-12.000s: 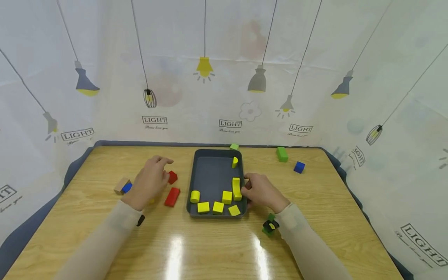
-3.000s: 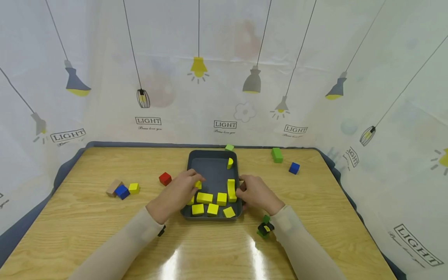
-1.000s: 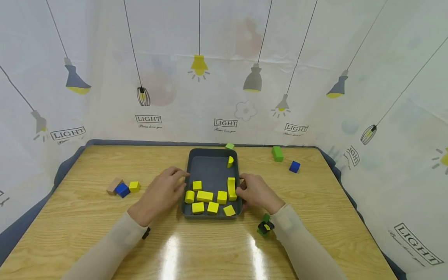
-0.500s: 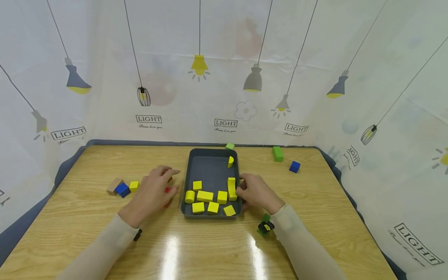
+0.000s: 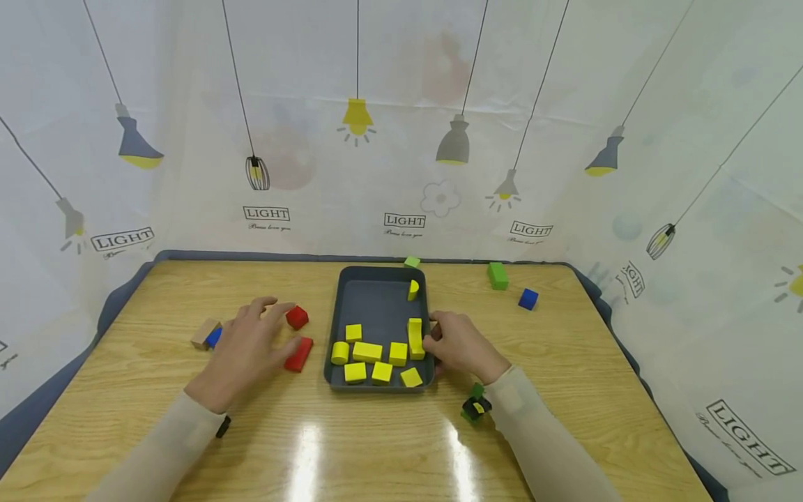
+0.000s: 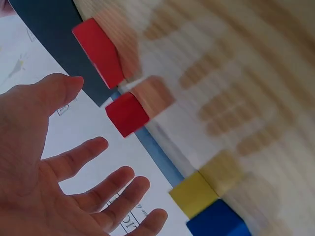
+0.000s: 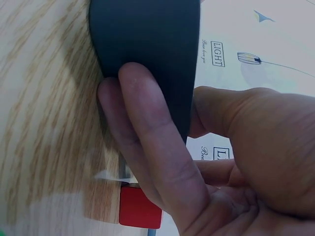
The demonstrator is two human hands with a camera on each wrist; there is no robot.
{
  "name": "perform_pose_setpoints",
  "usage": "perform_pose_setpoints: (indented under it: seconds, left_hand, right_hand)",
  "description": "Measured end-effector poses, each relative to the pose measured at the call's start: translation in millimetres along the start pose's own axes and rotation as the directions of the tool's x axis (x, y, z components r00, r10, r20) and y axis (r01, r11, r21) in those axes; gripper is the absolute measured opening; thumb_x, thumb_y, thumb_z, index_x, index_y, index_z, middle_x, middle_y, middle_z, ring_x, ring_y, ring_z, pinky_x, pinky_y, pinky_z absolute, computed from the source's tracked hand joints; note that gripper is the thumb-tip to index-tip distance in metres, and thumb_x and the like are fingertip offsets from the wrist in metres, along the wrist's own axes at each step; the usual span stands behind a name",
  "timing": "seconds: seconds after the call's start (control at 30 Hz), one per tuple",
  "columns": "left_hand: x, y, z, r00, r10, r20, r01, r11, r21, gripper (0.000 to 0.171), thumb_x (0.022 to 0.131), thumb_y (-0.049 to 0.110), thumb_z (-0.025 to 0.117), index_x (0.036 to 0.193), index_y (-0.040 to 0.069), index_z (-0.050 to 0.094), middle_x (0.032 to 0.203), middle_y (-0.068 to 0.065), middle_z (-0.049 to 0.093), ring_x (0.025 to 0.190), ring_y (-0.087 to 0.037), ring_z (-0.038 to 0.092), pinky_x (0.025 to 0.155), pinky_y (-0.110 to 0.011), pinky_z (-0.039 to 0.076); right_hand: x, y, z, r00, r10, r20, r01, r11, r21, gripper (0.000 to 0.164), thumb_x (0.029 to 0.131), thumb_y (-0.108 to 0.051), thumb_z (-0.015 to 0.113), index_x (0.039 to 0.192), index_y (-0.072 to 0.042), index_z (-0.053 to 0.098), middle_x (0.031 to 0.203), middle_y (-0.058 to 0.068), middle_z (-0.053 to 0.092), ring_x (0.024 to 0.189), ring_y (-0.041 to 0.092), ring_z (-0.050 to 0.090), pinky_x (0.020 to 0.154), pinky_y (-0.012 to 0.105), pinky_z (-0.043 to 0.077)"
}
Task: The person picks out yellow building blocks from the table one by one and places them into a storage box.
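My left hand [image 5: 245, 352] hovers over the table left of the tray, fingers spread, holding nothing. In the left wrist view a red long block [image 6: 101, 51], a red block [image 6: 127, 114], a yellow cube [image 6: 194, 194] and a blue block [image 6: 219, 220] lie beyond its fingers. From the head the hand hides the yellow cube. My right hand [image 5: 464, 345] grips the right wall of the dark grey tray [image 5: 332, 328], thumb at the rim, fingers against the outside. Several yellow blocks lie in the tray, among them a cylinder [image 5: 340, 353] and a long block [image 5: 367, 351].
A tan block [image 5: 205, 334] lies at left. Behind the tray is a light green block [image 5: 411, 262]; a green block [image 5: 498, 276] and blue cube [image 5: 528, 299] lie back right. A red block [image 7: 140, 206] shows beyond the right fingers. Dark green pieces [image 5: 475, 404] are near the right wrist.
Since 12 seconds ago, a yellow long block and a yellow cube have come into the tray. My left hand has drawn back from the tray leftward, past the red blocks. The right hand stays put.
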State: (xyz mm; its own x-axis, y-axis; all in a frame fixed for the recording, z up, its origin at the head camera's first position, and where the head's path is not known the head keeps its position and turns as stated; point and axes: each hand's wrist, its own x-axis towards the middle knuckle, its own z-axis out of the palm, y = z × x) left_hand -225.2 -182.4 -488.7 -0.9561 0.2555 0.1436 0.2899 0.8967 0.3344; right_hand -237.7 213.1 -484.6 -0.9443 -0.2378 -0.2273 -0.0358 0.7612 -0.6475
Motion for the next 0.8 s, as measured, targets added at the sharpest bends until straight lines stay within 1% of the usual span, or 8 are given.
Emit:
perform_pose_setpoints:
  seconds: [0.13,0.3,0.5,0.63,0.8]
  left_hand:
    - [-3.7,-5.8,-2.5,1.000,-0.015,0.005,0.015,1.000,0.002,0.068,0.109,0.041,0.081,0.166,0.010,0.062,0.170,-0.034,0.054,0.152,-0.063,0.053,0.118,-0.086,0.048]
    - [-6.9,-15.4,-2.0,1.000,-0.009,-0.024,0.009,1.000,0.014,0.066,0.108,0.039,0.083,0.163,0.008,0.065,0.166,-0.035,0.057,0.147,-0.063,0.056,0.111,-0.084,0.051]
    - [-9.9,-21.9,-3.8,0.999,-0.021,-0.038,0.022,1.000,0.012,0.063,0.108,0.035,0.082,0.161,0.007,0.065,0.163,-0.033,0.060,0.144,-0.060,0.059,0.108,-0.080,0.050]
    - [-11.5,-26.2,-5.0,0.999,-0.023,-0.043,0.024,1.000,0.019,0.061,0.108,0.033,0.082,0.161,0.005,0.066,0.159,-0.033,0.062,0.141,-0.059,0.063,0.110,-0.081,0.049]
    - [-14.3,-31.3,-6.8,0.999,-0.026,-0.038,0.027,0.999,0.037,0.059,0.109,0.032,0.082,0.159,0.004,0.067,0.157,-0.035,0.064,0.138,-0.060,0.065,0.112,-0.085,0.049]
  right_hand:
    - [0,0,0,1.000,-0.001,0.000,0.001,1.000,0.001,0.061,0.111,-0.013,0.070,0.168,0.005,0.054,0.120,0.018,0.082,0.071,0.016,0.078,0.071,0.032,0.068]
    - [-1,0,0,1.000,-0.006,-0.007,0.006,1.000,-0.009,0.060,0.111,-0.012,0.070,0.167,0.005,0.055,0.119,0.018,0.082,0.072,0.016,0.078,0.072,0.032,0.068]
    - [-2,0,0,1.000,-0.021,-0.009,0.021,1.000,-0.009,0.060,0.111,-0.011,0.069,0.166,0.007,0.055,0.119,0.018,0.082,0.070,0.016,0.078,0.071,0.032,0.069]
    - [-2,1,0,1.000,-0.021,-0.007,0.021,1.000,0.003,0.060,0.111,-0.011,0.069,0.166,0.007,0.055,0.117,0.018,0.082,0.068,0.016,0.078,0.068,0.032,0.069]
    - [-2,0,1,1.000,-0.020,-0.007,0.020,1.000,0.008,0.060,0.111,-0.011,0.070,0.166,0.007,0.055,0.118,0.019,0.082,0.068,0.016,0.078,0.067,0.032,0.069]
